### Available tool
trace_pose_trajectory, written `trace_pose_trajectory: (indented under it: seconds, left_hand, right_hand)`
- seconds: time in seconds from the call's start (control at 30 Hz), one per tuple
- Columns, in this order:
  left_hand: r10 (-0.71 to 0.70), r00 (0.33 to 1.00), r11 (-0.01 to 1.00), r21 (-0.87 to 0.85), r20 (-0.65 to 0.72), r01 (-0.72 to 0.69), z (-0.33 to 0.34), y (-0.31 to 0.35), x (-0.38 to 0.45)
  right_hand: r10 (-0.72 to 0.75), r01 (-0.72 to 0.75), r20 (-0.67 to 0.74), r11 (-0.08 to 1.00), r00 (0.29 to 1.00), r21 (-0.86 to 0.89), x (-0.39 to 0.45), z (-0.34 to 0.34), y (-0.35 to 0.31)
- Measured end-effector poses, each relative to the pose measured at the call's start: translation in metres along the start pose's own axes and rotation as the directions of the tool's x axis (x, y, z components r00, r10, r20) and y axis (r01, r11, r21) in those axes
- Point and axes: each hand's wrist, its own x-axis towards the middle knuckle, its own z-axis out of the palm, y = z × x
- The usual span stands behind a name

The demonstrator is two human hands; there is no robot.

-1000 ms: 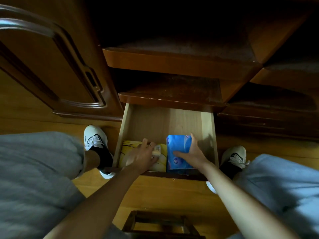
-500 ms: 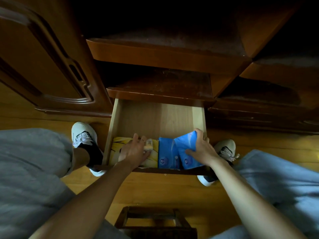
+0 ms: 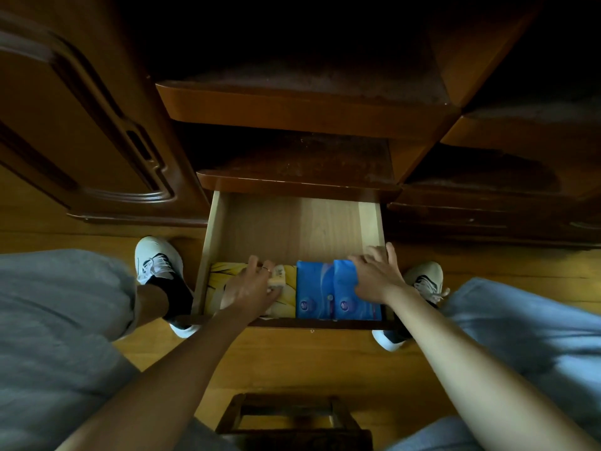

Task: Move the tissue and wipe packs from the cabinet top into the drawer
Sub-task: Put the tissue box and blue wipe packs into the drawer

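The light wooden drawer [image 3: 292, 229] is pulled out below the dark cabinet top [image 3: 299, 161]. A yellow wipe pack [image 3: 217, 283] lies at its front left, and my left hand [image 3: 252, 288] rests on it with the fingers curled over its far edge. Two blue tissue packs stand side by side at the front right. The left blue pack [image 3: 313, 288] is free. My right hand [image 3: 374, 278] lies over the right blue pack [image 3: 349, 304], fingers spread, pressing it against the drawer's right wall. No pack shows on the cabinet top.
The back half of the drawer is bare wood. A carved cabinet door [image 3: 81, 131] stands to the left, with dark shelves above and to the right. My shoes [image 3: 156, 258] flank the drawer on the wood floor. A small wooden stool [image 3: 292, 418] sits between my knees.
My right hand has brought a second blue pack down beside the first and laid it flat against the drawer's right wall. My left hand has stayed on the yellow pack.
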Motion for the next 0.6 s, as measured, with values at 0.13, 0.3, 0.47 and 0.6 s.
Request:
trace_pose_trajectory:
  seconds: [0.13, 0.3, 0.47, 0.6]
  left_hand:
    - [-0.001, 1.0, 1.0, 0.029, 0.003, 0.001, -0.003, 0.0, -0.002]
    - [0.026, 0.999, 1.0, 0.009, -0.024, -0.026, -0.005, -0.001, -0.004]
    - [-0.005, 1.0, 1.0, -0.03, 0.003, 0.005, -0.005, 0.001, -0.001]
    - [-0.002, 1.0, 1.0, -0.016, 0.025, 0.002, -0.007, 0.0, -0.004]
  right_hand:
    - [-0.072, 0.074, 0.055, 0.997, 0.996, -0.029, 0.008, -0.002, -0.001]
    - [-0.148, 0.18, 0.246, 0.977, 0.958, -0.113, 0.01, -0.021, -0.003]
    - [-0.155, 0.172, 0.165, 0.981, 0.974, -0.095, 0.016, -0.007, -0.005]
    - [-0.142, 0.152, 0.133, 0.986, 0.981, -0.064, 0.02, 0.016, -0.003]
